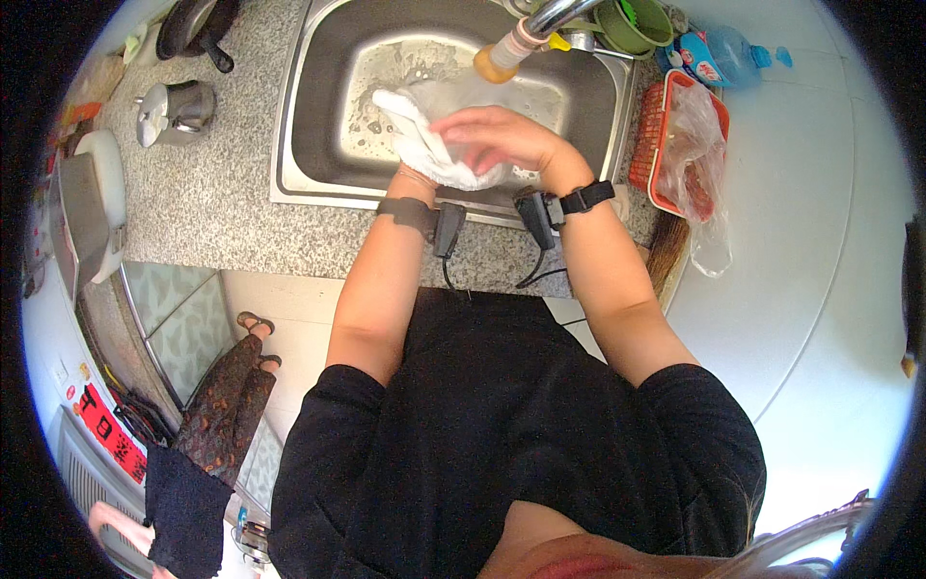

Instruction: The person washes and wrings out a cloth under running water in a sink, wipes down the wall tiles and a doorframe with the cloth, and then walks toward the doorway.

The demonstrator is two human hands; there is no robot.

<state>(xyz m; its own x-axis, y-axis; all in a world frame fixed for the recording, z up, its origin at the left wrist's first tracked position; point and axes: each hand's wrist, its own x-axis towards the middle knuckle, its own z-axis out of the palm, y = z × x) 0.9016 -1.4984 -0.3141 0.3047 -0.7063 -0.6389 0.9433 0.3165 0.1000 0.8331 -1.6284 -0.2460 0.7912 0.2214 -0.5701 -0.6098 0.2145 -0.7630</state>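
A wet-looking white cloth (pixel 423 141) is bunched over the stainless steel sink (pixel 286 130), near its front rim. My left hand (pixel 417 176) holds it from below; the cloth covers nearly all of that hand, so its fingers are hidden. From the right, my right hand (pixel 510 137) reaches across the cloth with its fingers spread and blurred, the fingertips at the folds. Just beyond my hands hangs the faucet's end (pixel 498 64). Drops and wet patches mark the sink bottom around the cloth.
A steel pot (pixel 173 113) and a dark pan (pixel 189 29) stand on the speckled counter (pixel 239 217), left. A cleaver (pixel 79 217) lies by a white board (pixel 108 174). Right are a red basket (pixel 647 145) holding plastic bags, a blue bottle (pixel 727 58) and green basins (pixel 636 29). Another person (pixel 217 412) is lower left.
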